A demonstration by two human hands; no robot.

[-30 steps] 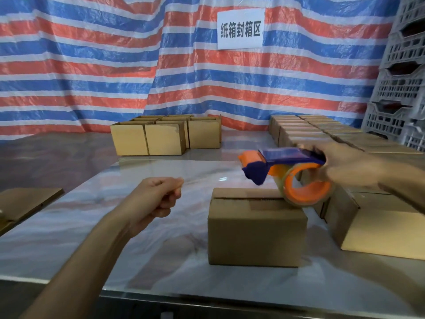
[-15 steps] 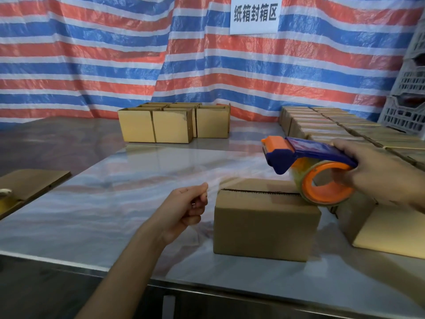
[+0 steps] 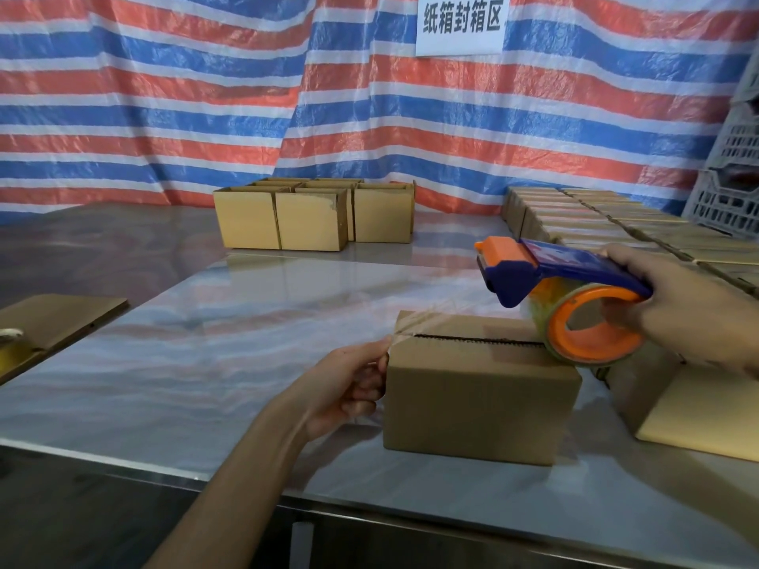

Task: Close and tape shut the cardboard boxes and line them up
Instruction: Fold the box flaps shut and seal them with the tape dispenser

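The box point(image 3: 480, 404) sat on the bench point(image 3: 205, 363), seam untaped. The left hand point(image 3: 349, 388) pinched the tape point(image 3: 415, 326) at its left edge; the right hand point(image 3: 673, 318) gripped the dispenser point(image 3: 554, 277) over its right end. Slack or skew would likely lay the tape off-seam.

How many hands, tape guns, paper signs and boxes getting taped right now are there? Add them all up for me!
Hands: 2, the left hand pinching the tape and the right hand gripping the tape gun
Tape guns: 1
Paper signs: 1, the white sign on the striped tarp
Boxes being taped: 1, the box between the hands
Total: 5
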